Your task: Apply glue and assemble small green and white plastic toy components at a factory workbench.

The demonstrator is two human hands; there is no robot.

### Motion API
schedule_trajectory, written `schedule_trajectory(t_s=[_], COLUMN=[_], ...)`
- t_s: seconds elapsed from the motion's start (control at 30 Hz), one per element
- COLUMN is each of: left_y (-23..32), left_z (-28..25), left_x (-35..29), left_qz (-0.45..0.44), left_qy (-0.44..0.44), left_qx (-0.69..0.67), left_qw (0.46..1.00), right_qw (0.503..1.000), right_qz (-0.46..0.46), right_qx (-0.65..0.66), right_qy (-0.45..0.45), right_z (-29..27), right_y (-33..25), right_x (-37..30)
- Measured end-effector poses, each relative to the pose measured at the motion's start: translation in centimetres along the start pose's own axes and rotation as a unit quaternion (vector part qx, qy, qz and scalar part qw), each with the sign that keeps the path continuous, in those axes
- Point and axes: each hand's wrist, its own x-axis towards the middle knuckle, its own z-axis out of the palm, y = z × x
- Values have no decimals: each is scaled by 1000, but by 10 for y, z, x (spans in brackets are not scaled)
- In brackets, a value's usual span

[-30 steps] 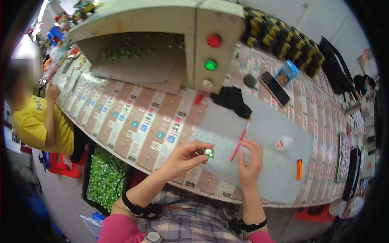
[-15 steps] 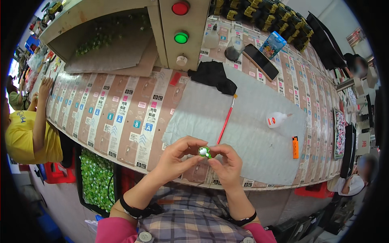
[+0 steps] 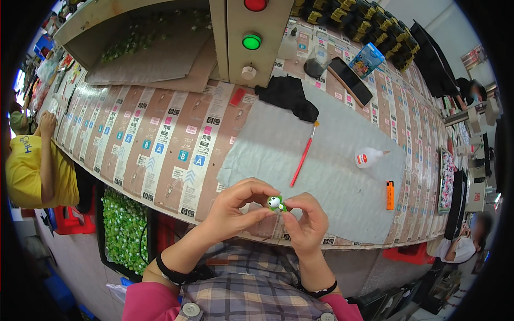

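Observation:
A small green and white figurine (image 3: pixel 275 203) with dark spots sits between my hands above the table's near edge. My left hand (image 3: pixel 241 207) pinches it from the left with thumb and fingers. From the right, my right hand (image 3: pixel 305 222) holds its other side with thumb and forefinger. Just beyond them, a red-handled paintbrush (image 3: pixel 303 161) lies on a grey sheet (image 3: pixel 332 136), bristles pointing away. To the right on the sheet rest a white squeeze bottle (image 3: pixel 369 157) with a thin nozzle and an orange oblong object (image 3: pixel 390 196).
A black cloth (image 3: pixel 286 95), glass jar (image 3: pixel 317 63), phone (image 3: pixel 349 81) and blue box (image 3: pixel 367 59) lie farther back. A machine post (image 3: pixel 235 59) with red and green buttons rises there. Below left, a black tray (image 3: pixel 152 230) holds many green-white pieces. A yellow-shirted person (image 3: pixel 37 171) sits left.
The view has shifted slightly, so the table appears a little lower and turned. The figurine stays pinched between both hands, tilted slightly differently. The person at left has lowered their hands.

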Motion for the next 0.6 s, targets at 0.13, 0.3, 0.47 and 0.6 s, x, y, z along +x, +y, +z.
schedule_trajectory(t_s=[0.13, 0.3, 0.47, 0.6], left_y=[1, 1, 3, 3], left_z=[0, -4, -3, -6], left_x=[-2, -7, -8, -10], left_qz=[-4, -3, -10, -13], left_qy=[7, 2, -1, -22], left_qx=[-8, -7, 1, 28], left_qw=[1000, 1000, 1000, 999], right_qw=[999, 997, 997, 997], right_qz=[-32, -45, -50, -53], right_qx=[-25, -57, -64, -61], right_qy=[-10, 11, 15, 16], right_z=[1, 6, 5, 5], right_y=[-2, -8, -9, -9], right_x=[1, 1, 1, 0])
